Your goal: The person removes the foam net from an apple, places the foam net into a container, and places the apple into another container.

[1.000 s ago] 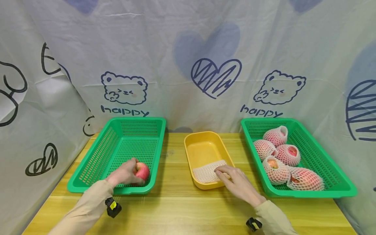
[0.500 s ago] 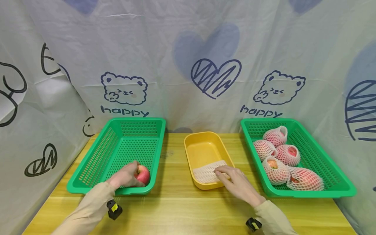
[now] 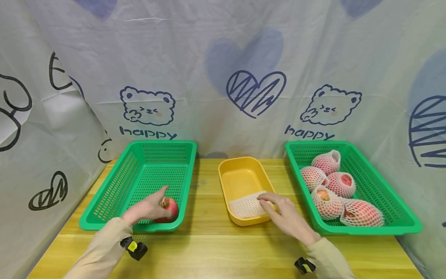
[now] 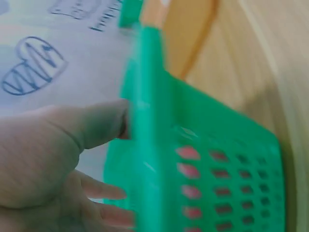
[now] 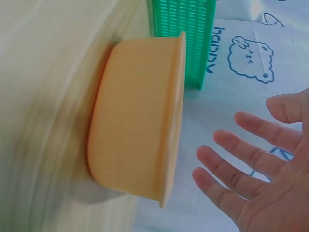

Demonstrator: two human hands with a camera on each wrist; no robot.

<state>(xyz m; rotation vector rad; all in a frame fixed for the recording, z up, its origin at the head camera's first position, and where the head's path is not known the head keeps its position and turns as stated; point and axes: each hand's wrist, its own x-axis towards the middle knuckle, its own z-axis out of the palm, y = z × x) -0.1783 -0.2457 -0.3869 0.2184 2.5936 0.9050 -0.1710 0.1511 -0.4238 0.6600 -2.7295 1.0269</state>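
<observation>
A red apple [image 3: 171,207] rests in the front right corner of the left green basket [image 3: 189,182]. My left hand [image 3: 149,208] is over that corner, thumb and fingers spread apart, overlapping the apple's left side. In the left wrist view, red shows through the basket's slots, and the rim hides some fingertips. My right hand [image 3: 287,217] is over the right edge of the yellow tray [image 3: 240,182], where a white foam net [image 3: 245,206] lies. Seen from the right wrist, its fingers [image 5: 241,150] are extended and hold nothing, apart from the tray wall [image 5: 135,116].
At the right stands another green basket [image 3: 386,186] holding several apples in foam nets [image 3: 327,201]. All three containers sit on a wooden table [image 3: 216,252]. A printed curtain [image 3: 209,77] hangs close behind them.
My left hand has loosened from the apple and spread its fingers; the apple stays in the basket corner. My right hand has shifted slightly right, off the foam net.
</observation>
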